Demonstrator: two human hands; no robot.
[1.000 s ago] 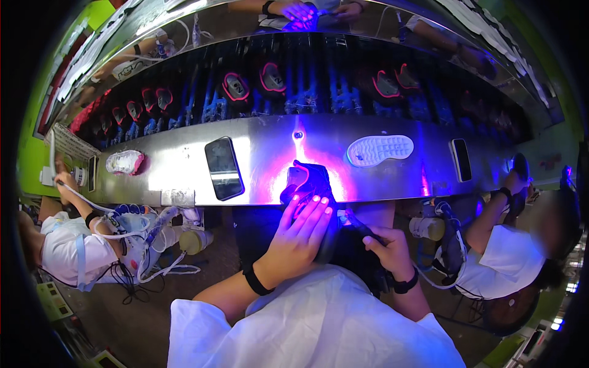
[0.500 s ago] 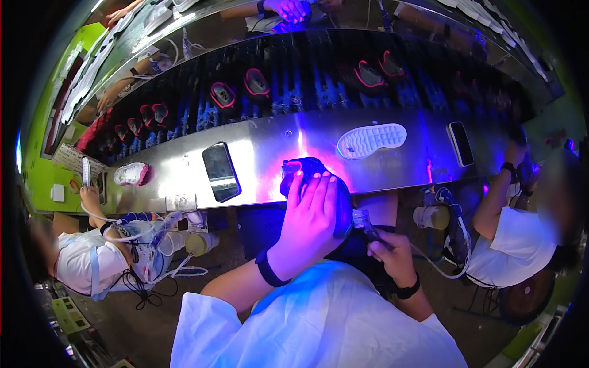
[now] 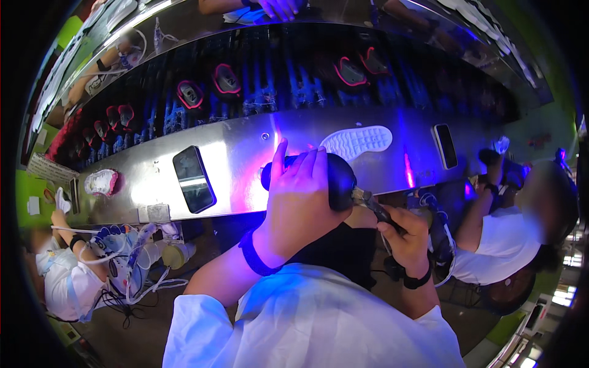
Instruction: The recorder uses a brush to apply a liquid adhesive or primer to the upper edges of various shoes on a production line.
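My left hand (image 3: 302, 191) is closed over a dark, rounded shoe upper (image 3: 342, 179), its fingers lying across the top. The upper is held up near the front edge of the metal bench, and the hand hides much of it. In my right hand (image 3: 408, 233) is a brush (image 3: 375, 207) with a dark handle. Its bristle end touches or nearly touches the right side of the upper. Just beyond the upper lies a white shoe sole (image 3: 361, 142), tread side up.
Phones rest on the metal bench (image 3: 239, 153), one dark phone (image 3: 194, 180) at left and another phone (image 3: 445, 147) at right. Behind runs a dark rack carrying grey shoe parts (image 3: 227, 80) with pink edges. Co-workers in white sit on both sides, a hose-fitted pot (image 3: 178, 254) at left.
The view has shifted, so bench items sit further left. The upper has been turned in my left hand, and my right hand with the brush has come up along its right side.
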